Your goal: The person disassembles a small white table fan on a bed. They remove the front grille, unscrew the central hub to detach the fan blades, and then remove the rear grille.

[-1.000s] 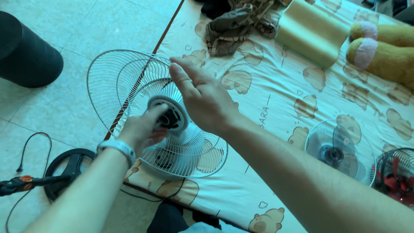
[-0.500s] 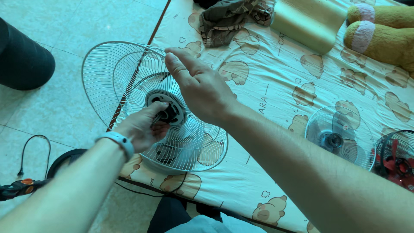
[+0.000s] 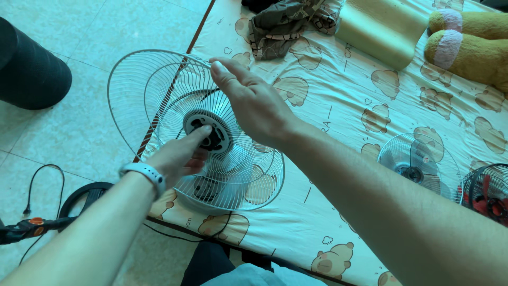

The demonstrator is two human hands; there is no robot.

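- Lying at the near left edge of the bed, the round white wire fan guard (image 3: 211,143) overhangs the floor with its left part, its flat face tilted up toward the camera and its grey plastic hub ring (image 3: 208,131) at the centre.
- Both hands meet at this guard, straight ahead and slightly left of the body; the left hand (image 3: 180,156) is the nearer one to the hub, its fingertips curled onto the ring's lower left side, though whether they pinch anything small there cannot be told.
- The right hand (image 3: 254,106) reaches across from the right, fingers extended and lightly closed on the guard's upper wires, thumb hidden behind.
- A second, larger wire ring (image 3: 129,95) sits just behind and left of the guard, jutting out over the floor.
- The bed is covered by a pale sheet printed with brown bears (image 3: 338,106), soft and slightly creased.
- Well apart to the right stand a small clear-bladed fan (image 3: 418,164) and a dark-caged fan with red blades (image 3: 489,198) at the frame edge.
- At the far end lie crumpled dark cloth (image 3: 283,24), a yellow-green bolster pillow (image 3: 383,32) and a tan plush toy (image 3: 471,45).
- The pale tiled floor (image 3: 74,132) carries a black cylinder (image 3: 29,66), a black round base (image 3: 84,201) and a thin black cord (image 3: 37,182).
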